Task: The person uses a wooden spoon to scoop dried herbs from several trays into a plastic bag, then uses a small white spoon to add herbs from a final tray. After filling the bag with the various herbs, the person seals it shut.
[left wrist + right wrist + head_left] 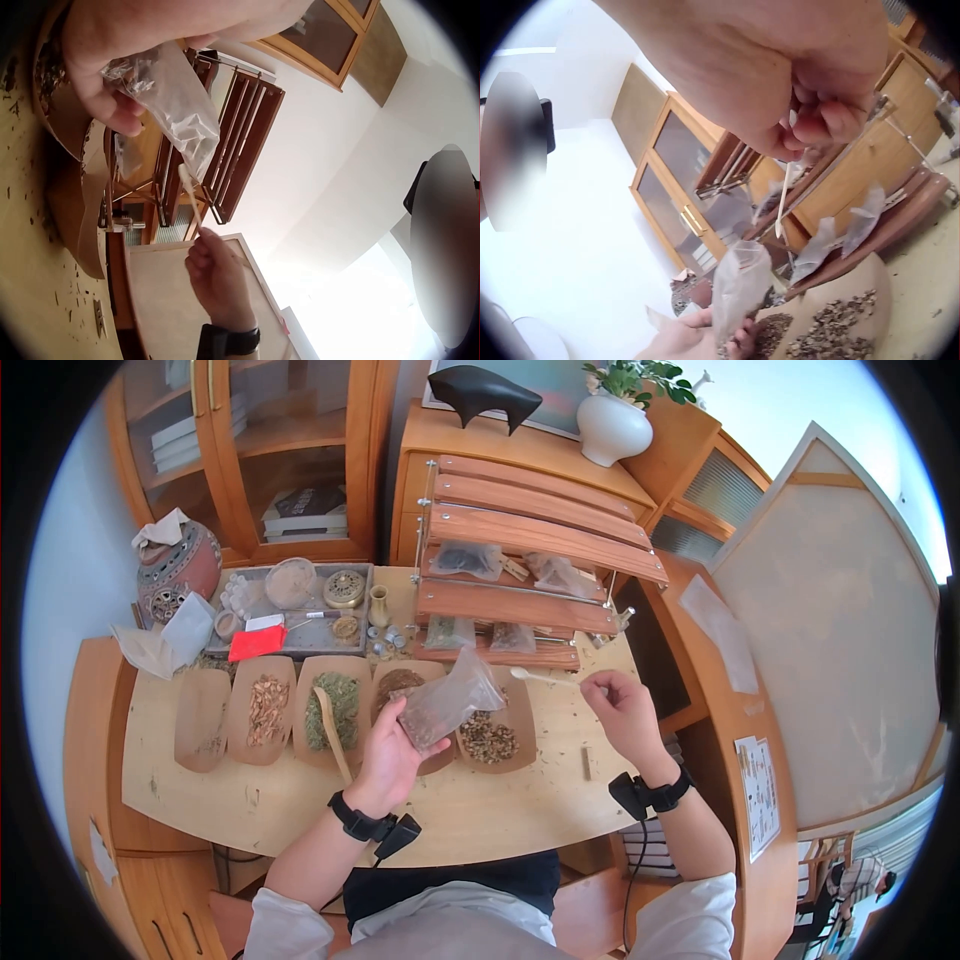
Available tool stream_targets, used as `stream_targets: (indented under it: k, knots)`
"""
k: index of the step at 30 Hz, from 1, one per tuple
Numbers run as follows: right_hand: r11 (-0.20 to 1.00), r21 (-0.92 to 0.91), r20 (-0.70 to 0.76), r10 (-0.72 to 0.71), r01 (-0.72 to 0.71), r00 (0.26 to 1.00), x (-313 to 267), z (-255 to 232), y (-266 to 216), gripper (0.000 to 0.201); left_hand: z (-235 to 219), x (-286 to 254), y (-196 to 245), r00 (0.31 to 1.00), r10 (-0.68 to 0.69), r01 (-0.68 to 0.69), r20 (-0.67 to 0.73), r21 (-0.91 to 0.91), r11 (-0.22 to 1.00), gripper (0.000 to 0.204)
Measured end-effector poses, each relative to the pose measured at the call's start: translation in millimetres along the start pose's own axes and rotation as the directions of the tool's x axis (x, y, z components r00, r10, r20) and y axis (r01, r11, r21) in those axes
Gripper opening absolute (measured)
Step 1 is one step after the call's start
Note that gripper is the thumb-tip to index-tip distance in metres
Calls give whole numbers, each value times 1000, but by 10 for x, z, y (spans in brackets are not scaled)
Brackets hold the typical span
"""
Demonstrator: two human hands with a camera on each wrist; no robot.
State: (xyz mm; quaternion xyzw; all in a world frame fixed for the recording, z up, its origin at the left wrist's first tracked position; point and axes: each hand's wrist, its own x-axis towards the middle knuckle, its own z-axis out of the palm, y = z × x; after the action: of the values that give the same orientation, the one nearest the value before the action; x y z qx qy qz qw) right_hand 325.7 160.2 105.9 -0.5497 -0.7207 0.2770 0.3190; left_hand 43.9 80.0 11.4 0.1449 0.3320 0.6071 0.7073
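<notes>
My left hand [388, 762] holds a clear plastic bag [455, 703] with dried bits in its bottom, tilted over the paper trays. In the left wrist view, the fingers grip the lower part of the bag [176, 112], and its mouth points away. My right hand [625, 712] pinches the handle of a small pale spoon [545, 678]. The spoon's head stands close to the bag's mouth. Below the bag, a tray [522, 710] contains chopped brown pieces, and another with brown bits [400, 680] is partly hidden by the bag.
Leftward are trays of green leaves [340, 695], with a wooden spoon [330, 730], and reddish chips [267, 710]. Behind stand a grey tray [280, 575] of small vessels, a red packet [257, 644] and a slatted wooden rack [530, 520] bearing bags. A clothespin [587, 762] lies right.
</notes>
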Motion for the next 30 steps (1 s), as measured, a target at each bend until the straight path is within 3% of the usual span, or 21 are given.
stream_targets:
  k: [4,12,18,24,30]
  knots:
    - [981,-189,135,77,-50,988,-74,98,494,15,-2,4,-10,1000,5,-5,-4,-12,1000,44]
    - [973,46,405,190,-227,895,-136,492,774,19,6,16,-16,1000,-2,2,-31,-14,1000,44]
    - [869,151,522,335,-471,785,-93,563,671,20,-9,31,-14,1000,7,-7,-26,-9,1000,45]
    - [752,302,566,354,-586,745,-80,493,648,21,-9,26,-3,1000,5,-5,-26,-5,1000,45]
    - [785,305,507,346,-540,789,-45,263,520,17,-11,23,-9,999,3,-3,-38,6,1000,45]
